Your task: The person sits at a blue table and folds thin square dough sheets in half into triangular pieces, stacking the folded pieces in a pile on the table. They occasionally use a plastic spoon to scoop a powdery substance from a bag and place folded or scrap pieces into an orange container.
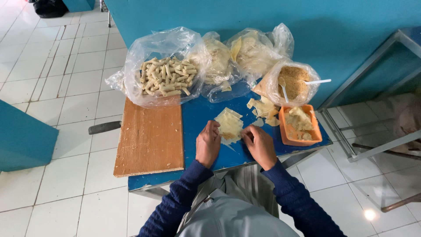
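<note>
Both my arms reached forward in dark blue knitted sleeves, elbows bent and forearms angled inward toward each other. My left hand (207, 145) lay knuckles up, its fingers (213, 128) curled down and pinched together. My right hand (260, 146) mirrored it close by, fingers (248, 133) bent inward toward the left.

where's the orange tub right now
In the head view the orange tub sits at the blue table's right front corner, just right of the right hand and below the crumb bag.
</note>
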Demonstrator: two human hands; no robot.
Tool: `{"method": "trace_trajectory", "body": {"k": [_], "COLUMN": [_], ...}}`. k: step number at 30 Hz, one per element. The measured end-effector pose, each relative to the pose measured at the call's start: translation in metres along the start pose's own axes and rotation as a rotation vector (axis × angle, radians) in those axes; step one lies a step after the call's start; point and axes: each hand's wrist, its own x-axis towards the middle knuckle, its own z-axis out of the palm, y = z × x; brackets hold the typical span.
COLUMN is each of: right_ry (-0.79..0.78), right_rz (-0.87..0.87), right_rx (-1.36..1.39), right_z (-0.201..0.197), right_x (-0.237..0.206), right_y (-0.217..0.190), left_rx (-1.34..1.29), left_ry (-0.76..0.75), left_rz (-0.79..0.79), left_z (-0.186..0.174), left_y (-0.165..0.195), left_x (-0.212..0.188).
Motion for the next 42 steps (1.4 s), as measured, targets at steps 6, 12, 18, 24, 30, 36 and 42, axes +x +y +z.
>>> {"method": "trace_trajectory", "body": {"k": [6,12,18,24,30,36,42], "right_ry": [-0.033,-0.038,-0.060,-0.048,-0.097,-0.051,-0.066], "right_rz": [-0.045,-0.269,-0.319,-0.230,-0.213,-0.264,-0.452], "right_rx": [0.177,0.033,-0.087,-0.020,0.000,0.009,-0.076], "right_z": [0.001,0.000,0.007,0.015,0.021,0.022,0.018], "right_x": [-0.001,-0.006,-0.004,0.009,0.031,0.025,0.021], "right_y": [-0.009,-0.011,-0.006,0.007,0.013,0.006,0.005], "left_rx": [-0.093,-0.159,-0.065,0.038,0.186,0.107,0.025], "left_ry": [-0.037,-0.122,-0.243,-0.265,-0.179,-0.202,-0.306], "left_rz": [-0.034,-0.022,0.187,0.211,0.270,0.201,0.213], "left_z": [0.005,0.011,0.000,0.001,0.013,0.010,0.001], "left_y": [-0.005,-0.016,-0.019,-0.020,-0.027,-0.019,-0.017], "left_x": [0.003,0.006,0.002,0.000,0.020,0.027,0.022]}}
